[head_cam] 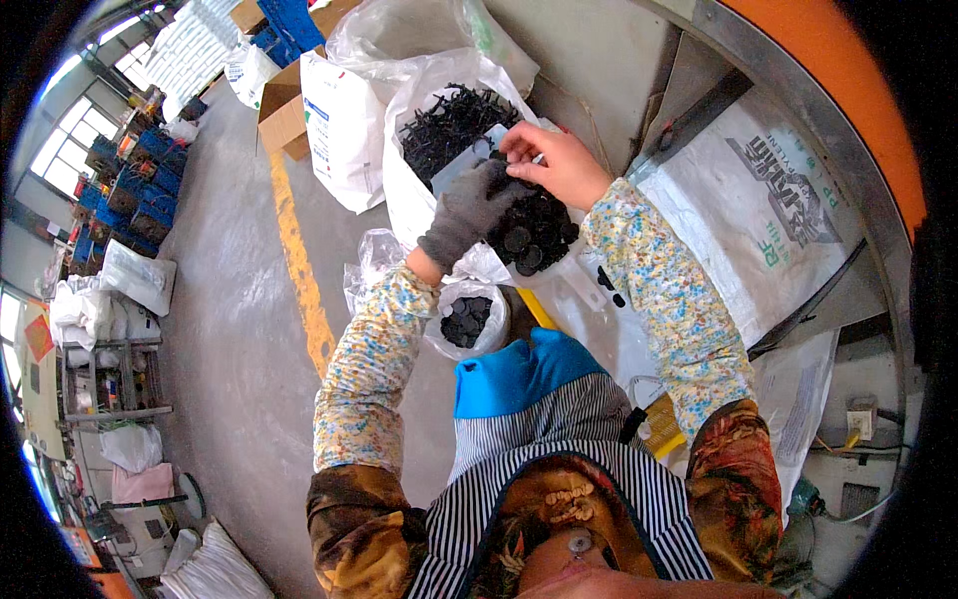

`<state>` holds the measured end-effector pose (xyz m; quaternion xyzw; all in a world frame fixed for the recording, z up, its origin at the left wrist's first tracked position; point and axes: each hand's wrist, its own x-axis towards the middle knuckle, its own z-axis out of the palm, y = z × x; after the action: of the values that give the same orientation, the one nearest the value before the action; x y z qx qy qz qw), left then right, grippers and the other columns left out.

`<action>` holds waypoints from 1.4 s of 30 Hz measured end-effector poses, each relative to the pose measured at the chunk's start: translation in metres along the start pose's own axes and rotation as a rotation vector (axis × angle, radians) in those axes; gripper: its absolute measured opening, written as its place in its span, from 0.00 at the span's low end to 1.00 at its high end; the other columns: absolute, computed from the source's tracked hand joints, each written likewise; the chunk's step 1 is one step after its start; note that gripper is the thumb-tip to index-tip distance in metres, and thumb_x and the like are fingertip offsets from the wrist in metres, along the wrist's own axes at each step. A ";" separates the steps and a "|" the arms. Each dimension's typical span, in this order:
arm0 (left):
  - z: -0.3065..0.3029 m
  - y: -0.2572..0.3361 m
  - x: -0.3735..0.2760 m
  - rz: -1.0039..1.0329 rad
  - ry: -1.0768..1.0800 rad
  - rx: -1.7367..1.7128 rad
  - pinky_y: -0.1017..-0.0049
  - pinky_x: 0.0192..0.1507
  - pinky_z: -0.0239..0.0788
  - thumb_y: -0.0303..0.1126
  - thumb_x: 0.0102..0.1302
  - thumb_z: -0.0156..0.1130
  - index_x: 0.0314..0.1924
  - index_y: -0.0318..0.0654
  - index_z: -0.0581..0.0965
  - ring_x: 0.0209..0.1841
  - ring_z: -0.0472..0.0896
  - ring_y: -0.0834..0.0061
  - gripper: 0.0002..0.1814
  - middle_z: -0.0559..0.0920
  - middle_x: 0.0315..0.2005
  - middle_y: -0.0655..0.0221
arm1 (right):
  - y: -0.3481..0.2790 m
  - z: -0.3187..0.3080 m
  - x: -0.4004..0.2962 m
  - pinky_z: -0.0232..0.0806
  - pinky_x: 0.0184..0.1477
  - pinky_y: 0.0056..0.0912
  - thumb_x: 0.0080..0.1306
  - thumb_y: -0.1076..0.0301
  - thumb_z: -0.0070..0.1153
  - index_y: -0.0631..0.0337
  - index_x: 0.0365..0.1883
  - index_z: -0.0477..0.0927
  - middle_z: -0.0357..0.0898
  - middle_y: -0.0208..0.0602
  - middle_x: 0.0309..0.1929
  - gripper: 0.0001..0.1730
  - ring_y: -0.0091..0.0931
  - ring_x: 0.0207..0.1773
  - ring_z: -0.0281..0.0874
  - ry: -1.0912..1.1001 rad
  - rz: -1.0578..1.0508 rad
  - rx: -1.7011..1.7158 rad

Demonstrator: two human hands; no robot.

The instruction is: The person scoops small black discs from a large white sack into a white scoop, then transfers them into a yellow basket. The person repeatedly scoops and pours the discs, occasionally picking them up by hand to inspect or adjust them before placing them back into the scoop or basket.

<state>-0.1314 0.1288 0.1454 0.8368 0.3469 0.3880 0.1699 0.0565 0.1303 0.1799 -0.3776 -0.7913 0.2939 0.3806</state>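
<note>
My left hand point(479, 206), in a grey knit glove, reaches over a pile of black plastic discs point(529, 247). Bare and bent at the fingers, my right hand point(555, 161) meets its fingertips just above the pile. Whatever lies between the fingertips is too small or hidden to make out. Beyond the hands, a large white sack point(410, 206) stands full of black plastic sprues point(453, 127). A translucent plastic panel point(458, 171) lies between the sprues and the discs. Below my left wrist, a small container with a white bag liner point(494, 329) holds more black discs point(465, 322).
A white printed sack point(340, 142) and a cardboard box point(283, 112) stand beyond on the left. To the right lies a printed woven sack point(748, 210) within a metal frame. Loose black pieces point(610, 287) lie near my right forearm. A yellow line point(296, 239) marks the floor.
</note>
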 end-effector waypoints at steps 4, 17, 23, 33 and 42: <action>-0.023 -0.008 0.002 -0.323 -0.188 -0.251 0.76 0.50 0.69 0.36 0.66 0.63 0.51 0.34 0.77 0.45 0.78 0.79 0.18 0.83 0.45 0.68 | 0.015 0.003 -0.022 0.71 0.40 0.29 0.60 0.73 0.60 0.60 0.44 0.76 0.79 0.32 0.37 0.13 0.24 0.37 0.77 0.024 0.180 0.208; -0.060 0.004 -0.045 -0.050 -0.335 0.367 0.63 0.44 0.73 0.36 0.64 0.59 0.46 0.39 0.78 0.41 0.82 0.59 0.13 0.82 0.38 0.59 | 0.051 0.073 -0.164 0.70 0.38 0.44 0.52 0.49 0.70 0.63 0.42 0.68 0.80 0.47 0.33 0.33 0.44 0.37 0.80 0.205 0.586 -0.298; -0.080 -0.008 -0.082 -0.201 -0.292 0.128 0.66 0.42 0.73 0.34 0.66 0.58 0.49 0.39 0.78 0.37 0.83 0.61 0.13 0.84 0.38 0.58 | 0.052 0.089 -0.166 0.73 0.44 0.35 0.56 0.59 0.69 0.66 0.43 0.76 0.84 0.48 0.39 0.24 0.35 0.42 0.84 0.424 0.424 0.073; -0.088 0.006 -0.080 -0.472 -0.199 -0.401 0.76 0.41 0.74 0.34 0.68 0.60 0.51 0.38 0.77 0.37 0.78 0.82 0.14 0.82 0.37 0.72 | 0.020 0.056 -0.222 0.72 0.43 0.29 0.54 0.69 0.70 0.69 0.41 0.77 0.84 0.42 0.39 0.20 0.26 0.41 0.82 0.403 0.579 0.105; -0.070 0.011 -0.032 -0.261 -0.132 -0.311 0.75 0.46 0.72 0.35 0.68 0.59 0.55 0.41 0.76 0.43 0.79 0.77 0.16 0.82 0.43 0.69 | -0.010 0.022 -0.273 0.69 0.35 0.26 0.53 0.70 0.70 0.67 0.37 0.74 0.81 0.38 0.29 0.19 0.20 0.30 0.75 0.350 0.668 0.030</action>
<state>-0.1944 0.0997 0.1795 0.7720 0.3763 0.3559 0.3683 0.1510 -0.1026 0.0719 -0.6538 -0.5431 0.3447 0.3985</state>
